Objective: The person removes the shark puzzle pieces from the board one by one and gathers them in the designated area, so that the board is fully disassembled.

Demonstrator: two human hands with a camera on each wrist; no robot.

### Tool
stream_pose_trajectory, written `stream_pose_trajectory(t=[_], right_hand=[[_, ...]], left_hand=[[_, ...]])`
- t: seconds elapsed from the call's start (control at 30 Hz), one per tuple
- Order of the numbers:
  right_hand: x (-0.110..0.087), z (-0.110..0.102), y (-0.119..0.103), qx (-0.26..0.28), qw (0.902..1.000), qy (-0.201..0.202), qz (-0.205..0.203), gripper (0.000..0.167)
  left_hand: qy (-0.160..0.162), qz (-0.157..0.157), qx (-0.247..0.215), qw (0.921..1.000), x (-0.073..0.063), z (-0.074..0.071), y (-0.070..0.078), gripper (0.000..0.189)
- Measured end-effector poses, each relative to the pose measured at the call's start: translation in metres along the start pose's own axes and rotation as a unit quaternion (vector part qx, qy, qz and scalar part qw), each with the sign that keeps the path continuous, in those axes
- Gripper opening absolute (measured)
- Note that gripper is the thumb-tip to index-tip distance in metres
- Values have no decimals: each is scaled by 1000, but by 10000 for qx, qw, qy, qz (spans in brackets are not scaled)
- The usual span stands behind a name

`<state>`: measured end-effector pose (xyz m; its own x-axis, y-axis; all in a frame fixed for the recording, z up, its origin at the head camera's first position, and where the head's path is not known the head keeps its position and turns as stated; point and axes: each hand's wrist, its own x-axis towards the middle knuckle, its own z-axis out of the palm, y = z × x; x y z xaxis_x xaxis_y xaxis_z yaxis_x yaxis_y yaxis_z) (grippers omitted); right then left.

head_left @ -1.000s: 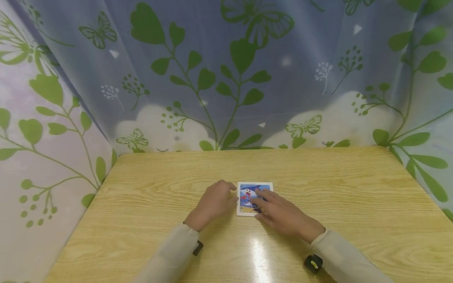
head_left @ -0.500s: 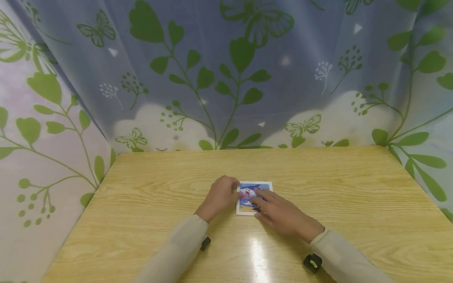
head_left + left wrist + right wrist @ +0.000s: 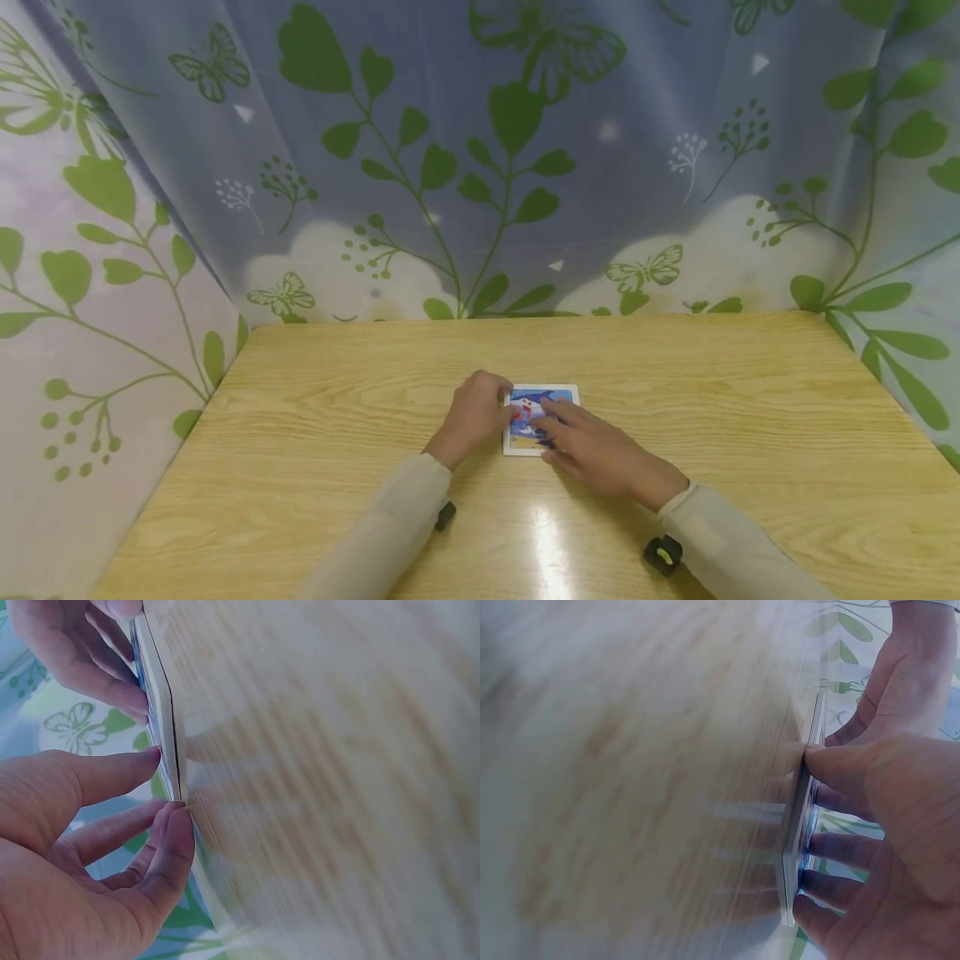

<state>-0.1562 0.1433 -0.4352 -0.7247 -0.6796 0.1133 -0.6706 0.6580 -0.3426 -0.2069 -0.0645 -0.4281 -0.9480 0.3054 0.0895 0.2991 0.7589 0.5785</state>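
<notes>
Shifted inward, left hand (image 3: 474, 413) pinches a white-bordered, blue-printed square board (image 3: 528, 408); right hand (image 3: 600, 455) rests atop, straight-fingered; likely light, stiff, best edge-held.

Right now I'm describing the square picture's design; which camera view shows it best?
The head view: it shows the white-bordered picture from above, though the right hand covers part. Both wrist views see it nearly edge-on, with only a sliver of its printed face.

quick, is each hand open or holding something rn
Left hand: closed, pinching the white-bordered picture board by its left edge.
Right hand: open, resting on top.
</notes>
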Motion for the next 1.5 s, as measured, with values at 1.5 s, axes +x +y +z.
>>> stream_pose_trajectory(t=[1.5], right_hand=[[2, -5, -3, 76, 9995, -214, 198, 43]], left_hand=[[10, -861, -664, 9941, 12, -1, 4, 30]])
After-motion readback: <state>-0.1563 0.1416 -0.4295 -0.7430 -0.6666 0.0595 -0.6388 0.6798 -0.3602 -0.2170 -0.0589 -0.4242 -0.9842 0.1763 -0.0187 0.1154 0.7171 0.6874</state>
